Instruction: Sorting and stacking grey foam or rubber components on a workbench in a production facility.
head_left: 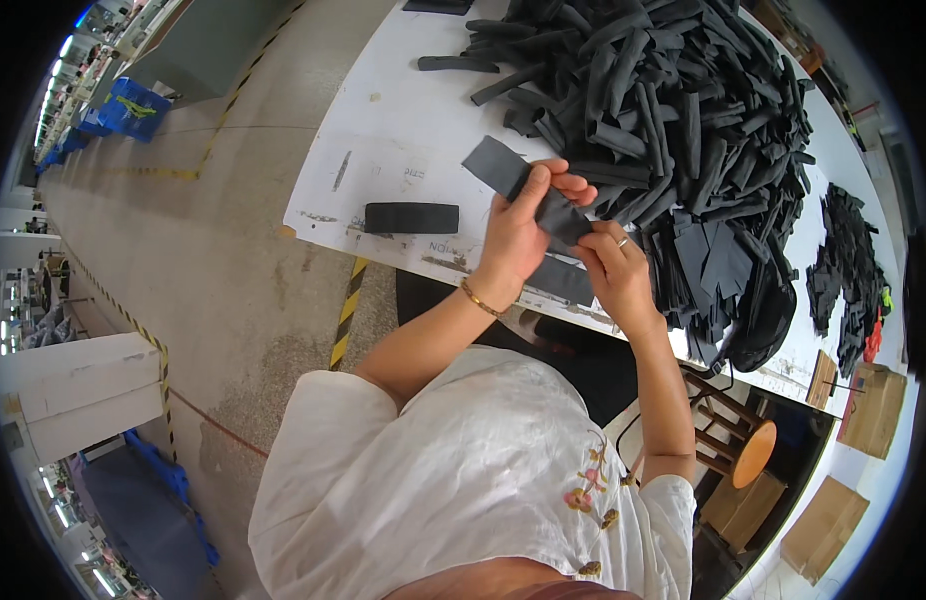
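A: Where was the dark grey fabric strip?

B: Above the near edge of the white table, held in 2 hands. The left hand had its fingers clamped on the middle, thumb over the top. The right hand pinched the lower end shut.

A: And around them?

B: A big heap of black strips filled the table's right side; 1 folded black piece lay near the front edge, left of the hands.

A: Any advice?

B: I'd judge keeping the strip taut and edges aligned between both grips mattered most.
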`<action>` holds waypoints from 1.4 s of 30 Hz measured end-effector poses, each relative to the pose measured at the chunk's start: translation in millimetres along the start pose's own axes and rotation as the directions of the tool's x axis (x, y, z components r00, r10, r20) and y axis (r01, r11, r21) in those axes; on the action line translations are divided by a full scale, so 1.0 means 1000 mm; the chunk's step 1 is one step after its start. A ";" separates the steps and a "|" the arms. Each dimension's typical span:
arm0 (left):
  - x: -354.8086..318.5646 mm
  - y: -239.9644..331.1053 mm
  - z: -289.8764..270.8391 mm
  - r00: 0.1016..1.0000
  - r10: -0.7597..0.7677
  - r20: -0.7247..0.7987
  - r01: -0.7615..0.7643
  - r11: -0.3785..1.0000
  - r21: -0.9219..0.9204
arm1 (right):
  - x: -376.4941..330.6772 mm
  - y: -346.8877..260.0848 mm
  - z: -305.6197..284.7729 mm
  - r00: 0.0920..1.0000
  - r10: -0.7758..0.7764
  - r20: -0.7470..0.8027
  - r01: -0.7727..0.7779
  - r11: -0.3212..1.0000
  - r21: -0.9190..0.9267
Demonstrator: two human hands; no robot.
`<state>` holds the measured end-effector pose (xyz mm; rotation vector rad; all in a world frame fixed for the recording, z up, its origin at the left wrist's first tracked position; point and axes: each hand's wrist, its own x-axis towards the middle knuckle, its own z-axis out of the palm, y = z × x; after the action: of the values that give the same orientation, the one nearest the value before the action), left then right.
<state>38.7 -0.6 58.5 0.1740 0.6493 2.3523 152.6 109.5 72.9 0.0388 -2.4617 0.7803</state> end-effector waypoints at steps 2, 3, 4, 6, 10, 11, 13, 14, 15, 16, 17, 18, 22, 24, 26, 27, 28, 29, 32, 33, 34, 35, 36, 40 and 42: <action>-0.001 -0.005 -0.002 0.999 0.034 0.007 -0.034 0.999 -0.002 | 0.004 -0.001 0.001 1.000 -0.019 -0.016 0.019 1.000 0.006; -0.002 -0.006 -0.002 0.998 0.063 0.013 -0.063 0.998 -0.008 | 0.005 -0.002 0.001 1.000 -0.015 -0.017 0.016 1.000 0.023; -0.004 -0.007 0.000 0.998 0.062 0.005 -0.062 0.998 -0.001 | 0.006 -0.002 0.001 1.000 -0.011 -0.017 0.011 0.999 0.041; -0.004 -0.010 -0.001 0.998 0.063 -0.002 -0.063 0.998 -0.015 | 0.006 -0.002 0.002 1.000 -0.018 -0.006 0.018 0.999 0.036; -0.003 -0.013 -0.004 0.999 0.047 -0.022 -0.048 0.998 -0.034 | 0.005 -0.001 0.006 1.000 0.000 0.012 0.000 0.999 0.034; -0.003 -0.013 -0.004 0.998 0.050 -0.023 -0.051 0.998 -0.032 | 0.005 -0.001 0.007 1.000 -0.003 0.012 0.003 0.999 0.036; -0.003 -0.014 -0.004 0.999 0.037 -0.030 -0.038 0.999 -0.036 | 0.006 -0.001 0.008 1.000 0.024 0.018 -0.025 0.998 0.054; -0.003 -0.014 -0.005 0.999 0.039 -0.031 -0.040 0.999 -0.034 | 0.006 -0.001 0.008 1.000 0.022 0.018 -0.023 0.998 0.057; -0.003 -0.015 -0.005 0.999 0.043 -0.033 -0.044 0.998 -0.037 | 0.006 -0.001 0.009 1.000 0.025 0.015 -0.026 0.998 0.060; -0.003 -0.016 -0.006 0.998 0.047 -0.036 -0.048 0.998 -0.039 | 0.007 -0.001 0.009 1.000 0.027 0.011 -0.028 0.998 0.063; -0.004 -0.016 -0.006 0.998 0.049 -0.037 -0.050 0.998 -0.038 | 0.007 -0.001 0.009 1.000 0.026 0.012 -0.026 0.998 0.065; -0.004 -0.017 -0.006 0.998 0.053 -0.037 -0.055 0.998 -0.043 | 0.007 -0.001 0.010 0.999 0.029 0.013 -0.030 0.997 0.075; -0.002 -0.017 -0.008 0.997 0.069 -0.031 -0.071 0.996 -0.057 | 0.005 0.003 0.012 0.998 0.064 0.031 -0.065 0.996 0.065; 0.000 -0.015 -0.006 0.996 0.086 -0.036 -0.088 0.995 -0.056 | 0.007 -0.003 0.011 0.980 0.197 0.031 -0.199 0.965 0.173; 0.003 -0.015 -0.007 0.993 0.118 -0.029 -0.119 0.993 -0.013 | 0.006 -0.004 0.020 0.869 0.486 0.092 -0.468 0.747 0.472; 0.003 -0.014 -0.006 0.994 0.102 -0.023 -0.103 0.995 -0.017 | 0.005 -0.003 0.031 0.802 0.595 0.051 -0.509 0.637 0.579; 0.005 -0.012 -0.006 0.992 0.126 -0.014 -0.126 0.992 0.010 | 0.005 -0.005 0.045 0.803 0.593 -0.063 -0.428 0.647 0.630; 0.008 -0.010 -0.006 0.989 0.150 -0.004 -0.150 0.988 0.037 | 0.003 -0.007 0.052 0.790 0.587 -0.178 -0.340 0.660 0.669; 0.017 0.014 -0.013 0.968 0.246 0.045 -0.247 0.969 0.012 | -0.012 0.007 0.039 0.720 0.665 -0.198 -0.391 0.624 0.677; 0.019 0.018 -0.016 0.962 0.264 0.073 -0.268 0.962 0.055 | -0.017 0.014 0.035 0.674 0.718 -0.175 -0.409 0.560 0.721; 0.018 0.018 -0.017 0.964 0.256 0.074 -0.260 0.964 0.057 | -0.009 0.005 0.028 0.618 0.783 -0.072 -0.449 0.426 0.786; 0.018 0.017 -0.019 0.967 0.224 0.124 -0.235 0.969 0.081 | 0.001 -0.006 0.029 0.612 0.787 -0.075 -0.449 0.424 0.787; 0.016 0.013 -0.017 0.968 0.176 0.180 -0.197 0.975 0.100 | 0.012 -0.020 0.030 0.613 0.790 0.000 -0.440 0.341 0.831; 0.003 0.015 -0.009 0.980 0.162 0.113 -0.169 0.984 0.062 | 0.015 -0.025 0.036 0.793 0.559 -0.241 -0.367 0.755 0.543; 0.005 0.024 -0.038 0.991 0.129 -0.026 -0.124 0.983 0.138 | 0.011 -0.023 0.031 0.853 0.339 -0.397 -0.240 0.930 0.277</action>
<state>9.7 -28.1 36.8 0.2416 0.8389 2.4376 132.0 74.9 70.2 -0.4007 -1.9623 1.0578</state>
